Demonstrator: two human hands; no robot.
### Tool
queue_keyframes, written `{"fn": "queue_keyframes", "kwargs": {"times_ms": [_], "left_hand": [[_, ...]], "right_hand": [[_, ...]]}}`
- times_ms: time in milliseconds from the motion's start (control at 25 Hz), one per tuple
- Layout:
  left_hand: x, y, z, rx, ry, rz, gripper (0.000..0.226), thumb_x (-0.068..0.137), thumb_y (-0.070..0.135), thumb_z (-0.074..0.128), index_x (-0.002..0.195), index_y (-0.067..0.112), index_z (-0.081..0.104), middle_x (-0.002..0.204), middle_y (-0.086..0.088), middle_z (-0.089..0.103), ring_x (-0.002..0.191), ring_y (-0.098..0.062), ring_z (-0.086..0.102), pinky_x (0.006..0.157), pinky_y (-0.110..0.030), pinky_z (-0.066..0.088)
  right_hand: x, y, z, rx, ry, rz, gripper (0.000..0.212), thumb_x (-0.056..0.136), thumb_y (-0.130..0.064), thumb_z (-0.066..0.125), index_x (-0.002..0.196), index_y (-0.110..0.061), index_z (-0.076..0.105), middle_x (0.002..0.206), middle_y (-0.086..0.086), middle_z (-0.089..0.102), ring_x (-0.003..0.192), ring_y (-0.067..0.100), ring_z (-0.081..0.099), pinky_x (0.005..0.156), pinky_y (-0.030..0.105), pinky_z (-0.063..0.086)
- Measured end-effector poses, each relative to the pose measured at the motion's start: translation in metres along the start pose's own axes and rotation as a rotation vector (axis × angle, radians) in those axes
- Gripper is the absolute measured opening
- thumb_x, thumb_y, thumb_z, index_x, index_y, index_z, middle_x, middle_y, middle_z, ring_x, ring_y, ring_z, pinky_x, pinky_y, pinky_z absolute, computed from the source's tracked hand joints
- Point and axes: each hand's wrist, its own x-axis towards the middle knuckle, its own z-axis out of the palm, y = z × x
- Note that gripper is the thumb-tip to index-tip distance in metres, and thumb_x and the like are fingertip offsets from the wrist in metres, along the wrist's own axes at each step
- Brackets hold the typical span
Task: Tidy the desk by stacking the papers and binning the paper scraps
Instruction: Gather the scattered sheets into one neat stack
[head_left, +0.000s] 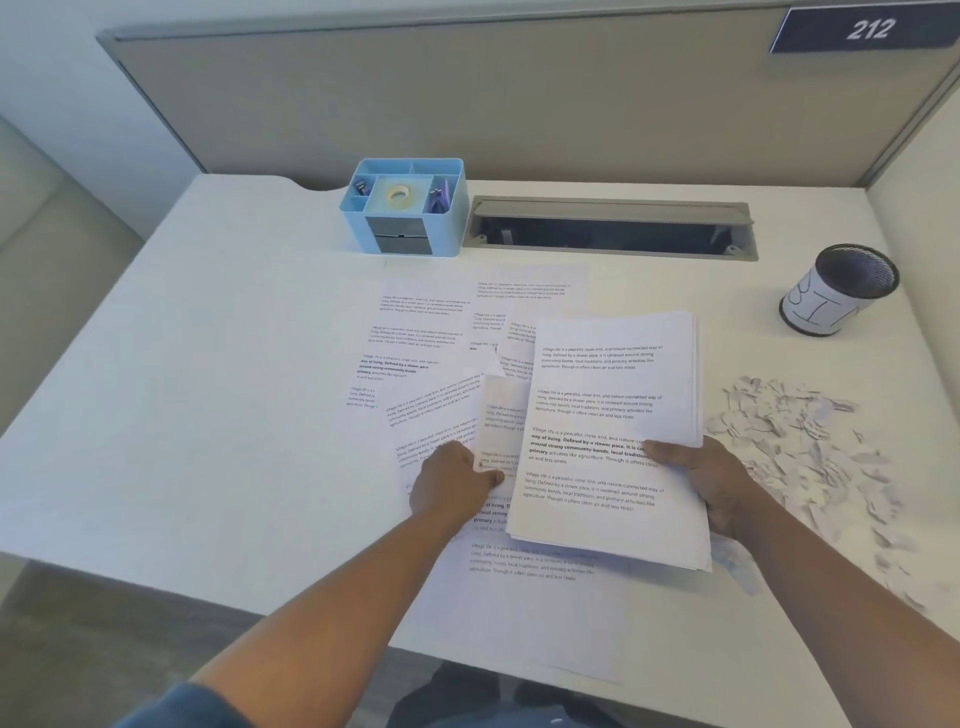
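**Stack half built, scraps still out**

From my head camera: my right hand (711, 483) grips a gathered stack of papers (613, 441) by its right edge, thumb on top, held just above the desk (182, 415) near its front edge. My left hand (457, 483) pinches the next sheet (501, 415), lifting it beside the stack. More loose sheets (415, 338) lie fanned across the middle of the desk, so the stacking looks about half done. The paper scraps (800, 431) sit in a heap by the right edge, none binned as far as I can see. The mesh bin (841, 291) stands near the back right corner; its inside is too dark to tell. The blue organizer (405, 208) at the back edge holds a roll of tape (399, 195) and some clips.
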Motion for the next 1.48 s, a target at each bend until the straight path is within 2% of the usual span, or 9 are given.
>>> {"fn": "queue_keyframes", "kwargs": {"times_ms": [160,360,440,600,720,880,1000,1320,1480], "left_hand": [[0.002,-0.010,0.002,-0.359,0.160,-0.103,0.032,0.081,0.039,0.081,0.071,0.020,0.057,0.076,0.006,0.067,0.079,-0.021,0.063,0.067,-0.035,0.057],[0.011,-0.026,-0.018,-0.316,0.331,-0.263,0.026,0.082,0.046,0.080,0.080,0.026,0.064,0.120,0.004,0.046,0.114,-0.026,0.042,0.095,-0.049,0.050],[0.016,-0.031,-0.025,-0.404,0.321,-0.274,0.027,0.082,0.039,0.082,0.078,0.021,0.063,0.118,0.000,0.051,0.109,-0.028,0.051,0.088,-0.045,0.053],[0.019,-0.034,-0.036,-0.650,0.291,-0.264,0.031,0.083,0.017,0.082,0.074,0.015,0.053,0.085,-0.004,0.063,0.071,-0.022,0.060,0.062,-0.029,0.051],[0.018,-0.034,-0.039,-0.720,0.247,-0.259,0.028,0.084,0.012,0.081,0.079,0.015,0.053,0.084,-0.005,0.066,0.074,-0.024,0.063,0.066,-0.033,0.056],[0.010,-0.029,-0.043,-0.889,0.094,-0.213,0.028,0.093,0.010,0.073,0.115,0.016,0.056,0.104,-0.005,0.070,0.086,-0.021,0.071,0.063,-0.031,0.055],[0.008,-0.027,-0.049,-0.769,0.058,-0.119,0.009,0.100,0.015,0.064,0.107,0.012,0.067,0.101,-0.005,0.076,0.091,-0.025,0.074,0.074,-0.038,0.062],[0.002,-0.003,-0.126,-0.263,0.174,0.267,0.010,0.107,0.019,0.046,0.110,0.024,0.054,0.105,0.006,0.067,0.094,-0.018,0.066,0.080,-0.038,0.055],[-0.011,0.019,-0.166,-0.222,0.223,0.353,0.008,0.105,0.023,0.051,0.110,0.025,0.057,0.102,0.004,0.072,0.087,-0.021,0.071,0.077,-0.041,0.059]], "right_hand": [[0.000,-0.006,0.002,-0.005,-0.023,-0.030,0.028,0.088,-0.002,0.071,0.116,-0.006,0.072,0.109,0.017,0.077,0.094,0.037,0.076,0.071,0.047,0.064],[0.009,-0.011,0.018,-0.023,-0.066,-0.038,0.027,0.088,-0.001,0.071,0.115,-0.005,0.072,0.107,0.015,0.078,0.087,0.033,0.077,0.066,0.043,0.064],[0.012,-0.010,0.027,-0.033,-0.090,-0.040,0.028,0.088,-0.001,0.070,0.116,-0.005,0.071,0.108,0.015,0.078,0.088,0.033,0.077,0.067,0.043,0.064],[0.019,0.001,0.040,-0.066,-0.107,-0.029,0.028,0.088,0.000,0.071,0.115,-0.004,0.072,0.109,0.016,0.077,0.092,0.035,0.076,0.074,0.046,0.063],[0.023,0.006,0.043,-0.099,-0.093,-0.013,0.030,0.087,-0.002,0.073,0.117,-0.003,0.072,0.113,0.018,0.076,0.100,0.040,0.074,0.088,0.054,0.058],[0.024,0.007,0.044,-0.100,-0.088,-0.002,0.031,0.087,-0.002,0.073,0.118,-0.004,0.072,0.112,0.017,0.076,0.103,0.040,0.073,0.092,0.056,0.057],[0.024,0.007,0.042,-0.098,-0.082,0.003,0.032,0.087,-0.002,0.073,0.118,-0.003,0.071,0.112,0.018,0.076,0.103,0.041,0.072,0.090,0.054,0.058],[0.018,0.006,0.044,-0.087,-0.079,-0.003,0.028,0.088,-0.003,0.074,0.116,-0.005,0.071,0.111,0.015,0.077,0.098,0.037,0.075,0.080,0.046,0.061],[0.016,0.006,0.045,-0.083,-0.083,-0.019,0.028,0.089,-0.003,0.072,0.117,-0.005,0.071,0.109,0.015,0.077,0.096,0.036,0.075,0.072,0.042,0.062]]}}
